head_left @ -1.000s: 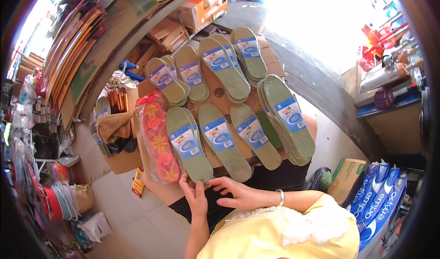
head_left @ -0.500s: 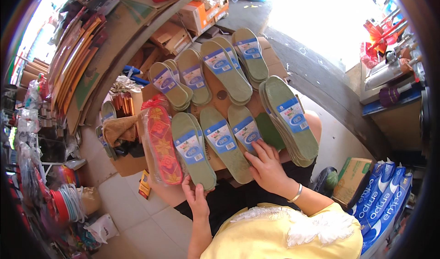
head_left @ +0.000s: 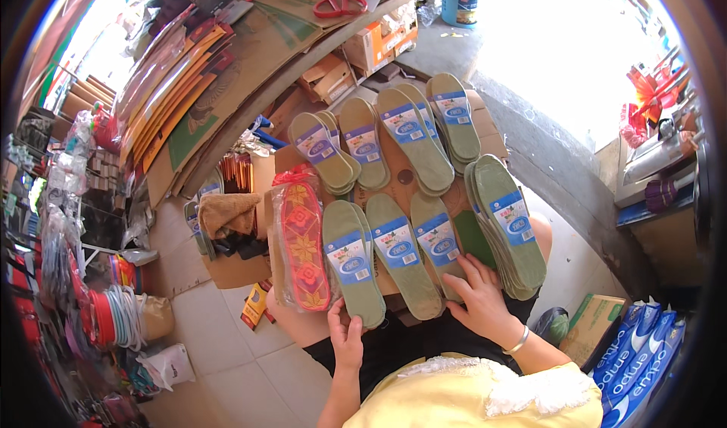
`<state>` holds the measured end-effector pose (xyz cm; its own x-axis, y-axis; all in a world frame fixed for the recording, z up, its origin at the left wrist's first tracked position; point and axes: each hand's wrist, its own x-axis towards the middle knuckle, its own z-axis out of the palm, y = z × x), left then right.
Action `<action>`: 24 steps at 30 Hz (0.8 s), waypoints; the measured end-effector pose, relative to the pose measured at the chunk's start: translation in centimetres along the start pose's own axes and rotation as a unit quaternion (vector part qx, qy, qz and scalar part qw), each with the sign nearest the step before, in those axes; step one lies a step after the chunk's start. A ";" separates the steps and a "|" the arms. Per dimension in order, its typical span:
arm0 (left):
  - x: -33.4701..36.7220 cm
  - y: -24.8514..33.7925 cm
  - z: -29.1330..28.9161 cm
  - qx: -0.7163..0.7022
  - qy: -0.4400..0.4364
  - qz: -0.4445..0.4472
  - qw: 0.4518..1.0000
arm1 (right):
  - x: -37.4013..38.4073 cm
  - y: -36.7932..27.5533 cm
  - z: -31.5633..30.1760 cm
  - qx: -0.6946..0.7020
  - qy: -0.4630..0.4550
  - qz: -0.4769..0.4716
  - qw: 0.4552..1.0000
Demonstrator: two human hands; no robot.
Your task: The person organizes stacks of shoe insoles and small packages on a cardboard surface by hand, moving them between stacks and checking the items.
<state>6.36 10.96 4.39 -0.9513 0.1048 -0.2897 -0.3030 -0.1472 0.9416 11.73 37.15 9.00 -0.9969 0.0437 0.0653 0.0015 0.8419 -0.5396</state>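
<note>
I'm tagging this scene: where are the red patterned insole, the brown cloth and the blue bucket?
Red patterned insole [head_left: 304,245]: head view, patterned middle.
Brown cloth [head_left: 229,214]: head view, central folds.
Blue bucket [head_left: 460,5]: head view, outer wall.

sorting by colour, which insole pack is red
The red flower-patterned insoles in clear plastic, front row's left end; the others are plain greenish insoles.

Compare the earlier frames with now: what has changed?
The right hand has moved rightward, away from the left hand, to the right edge of a flat green insole with a blue-and-white label. That insole has shifted left, closer to the green insole beside it. The left hand stays at the near end of the near row's leftmost green insoles; the red, gold-patterned insole stays put.
</note>
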 end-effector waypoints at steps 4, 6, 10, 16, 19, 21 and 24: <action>0.3 2.2 -2.3 0.342 -0.025 0.051 0.938 | -0.4 0.5 -0.4 -0.023 -0.019 0.011 1.000; 1.8 5.4 -1.6 0.285 -0.002 0.121 0.951 | -0.3 0.4 -0.3 -0.015 -0.010 0.010 1.000; 9.9 11.2 1.5 0.265 -0.066 0.204 0.940 | 0.2 0.9 0.1 0.004 0.013 0.000 1.000; 29.3 9.2 3.8 0.400 0.002 0.306 0.864 | 0.5 0.0 0.6 0.055 0.015 -0.019 0.998; 31.4 9.5 10.2 0.475 0.047 0.081 0.875 | 0.0 1.1 0.8 0.053 0.026 -0.002 0.998; 31.6 9.0 11.4 0.491 0.097 0.047 0.864 | -0.1 1.1 1.0 0.050 0.024 -0.023 0.998; 30.4 9.9 12.6 0.553 0.113 -0.015 0.825 | 0.0 1.5 1.3 0.054 0.027 -0.011 0.998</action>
<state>-24.86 25.05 7.06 -0.9683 -0.1128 -0.2230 -0.2095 0.8530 0.4780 11.67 37.71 7.14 -0.9910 0.0562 0.1214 -0.0322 0.7807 -0.6240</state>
